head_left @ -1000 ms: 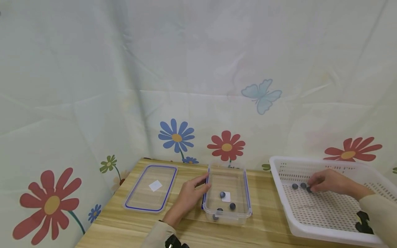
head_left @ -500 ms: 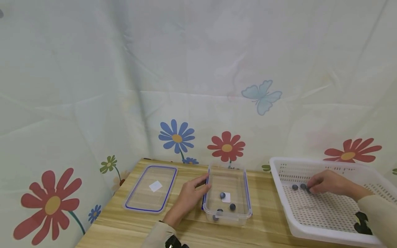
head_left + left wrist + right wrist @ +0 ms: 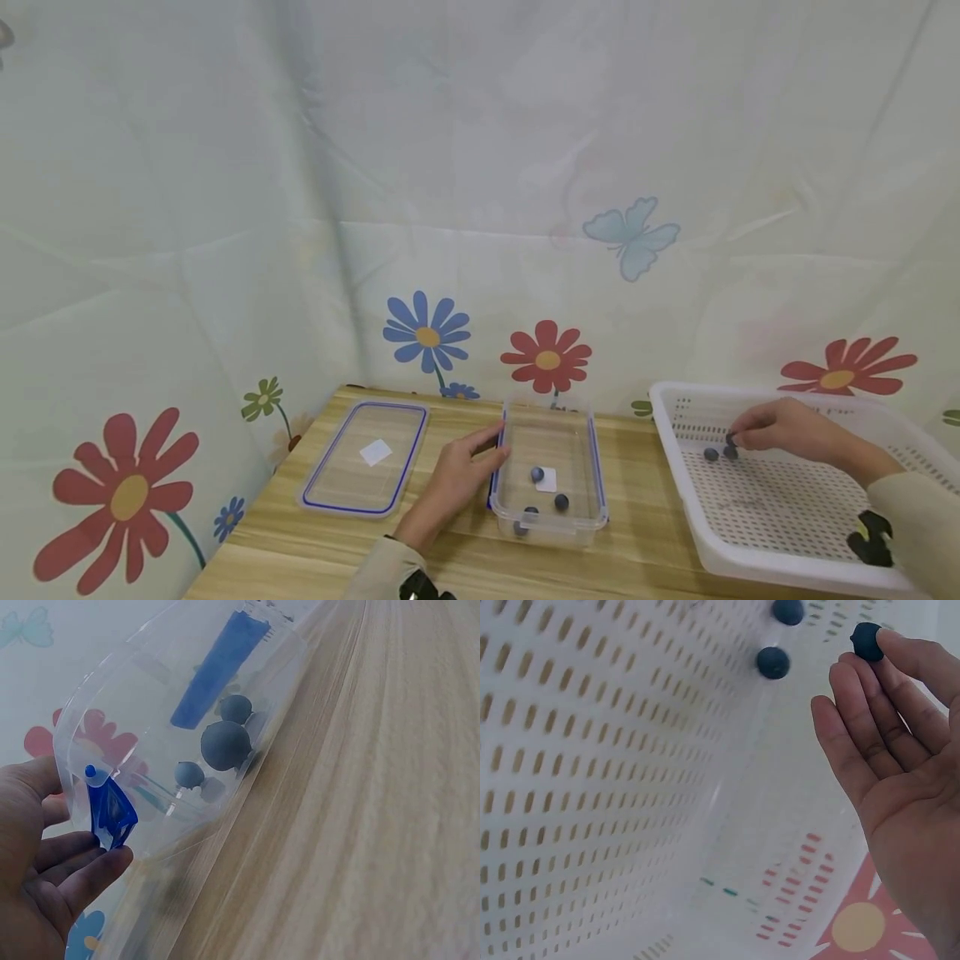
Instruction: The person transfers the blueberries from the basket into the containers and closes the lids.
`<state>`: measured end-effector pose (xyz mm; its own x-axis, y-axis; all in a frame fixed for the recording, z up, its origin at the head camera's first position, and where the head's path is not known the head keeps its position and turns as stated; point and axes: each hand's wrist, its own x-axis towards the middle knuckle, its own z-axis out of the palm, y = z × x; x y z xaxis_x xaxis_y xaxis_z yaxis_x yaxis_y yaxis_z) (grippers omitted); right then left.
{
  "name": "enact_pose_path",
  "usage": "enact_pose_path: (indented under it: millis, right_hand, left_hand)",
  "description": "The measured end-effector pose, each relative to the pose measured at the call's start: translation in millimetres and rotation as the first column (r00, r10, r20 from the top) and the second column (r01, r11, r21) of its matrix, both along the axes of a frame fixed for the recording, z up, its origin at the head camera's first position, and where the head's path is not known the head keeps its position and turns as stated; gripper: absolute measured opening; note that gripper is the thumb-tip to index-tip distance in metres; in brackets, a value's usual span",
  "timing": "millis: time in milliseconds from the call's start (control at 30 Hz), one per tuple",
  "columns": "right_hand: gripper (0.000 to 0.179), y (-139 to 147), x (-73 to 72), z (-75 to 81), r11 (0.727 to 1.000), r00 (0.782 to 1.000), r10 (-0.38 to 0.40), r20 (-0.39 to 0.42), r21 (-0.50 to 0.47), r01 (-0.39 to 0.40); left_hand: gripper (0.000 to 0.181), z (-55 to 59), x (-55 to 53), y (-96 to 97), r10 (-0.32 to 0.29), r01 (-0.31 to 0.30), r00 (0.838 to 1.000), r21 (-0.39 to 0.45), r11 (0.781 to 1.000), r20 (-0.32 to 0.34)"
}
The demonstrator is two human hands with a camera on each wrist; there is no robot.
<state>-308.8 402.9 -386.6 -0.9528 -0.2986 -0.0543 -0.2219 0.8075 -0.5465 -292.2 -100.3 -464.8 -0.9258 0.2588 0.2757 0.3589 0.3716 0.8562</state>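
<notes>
My right hand (image 3: 787,429) pinches a blueberry (image 3: 867,642) between thumb and fingertips, raised inside the white basket (image 3: 712,533). Two other blueberries (image 3: 773,663) lie on the basket floor just below that hand. At the middle of the table stands a clear plastic food container (image 3: 551,429) with blue edging, its top off. Several blueberries (image 3: 562,502) sit in its near half, around a white label. My left hand (image 3: 457,475) holds the container's left side, with fingers at the rim and at the blue latch (image 3: 111,814).
The container's clear lid (image 3: 360,483), with a blue seal and a white label, lies flat on the wooden table (image 3: 285,554) at the left. A flowered curtain (image 3: 480,167) hangs right behind the table. The basket's raised wall (image 3: 678,475) stands between it and the container.
My right hand has lifted a blueberry off the basket floor, moving up and slightly left. The left hand and the container have stayed in place.
</notes>
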Motion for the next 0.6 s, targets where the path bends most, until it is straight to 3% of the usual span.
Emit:
enact_pose_path:
  millis: [267, 600]
  right_hand:
    - [0.027, -27, 7.5, 18.5, 1.000, 1.000, -0.009, -0.024, -0.021, 0.009]
    - [0.024, -55, 18.3, 39.2, 0.997, 0.993, 0.051, -0.104, -0.048, -0.056]
  left_hand:
    - [0.049, -0.3, -0.6, 0.0, 0.004, -0.004, 1.000, -0.001, 1.000, 0.002]
    - [0.049, 0.3, -1.1, 0.6, 0.001, -0.001, 1.000, 0.004, 1.000, 0.003]
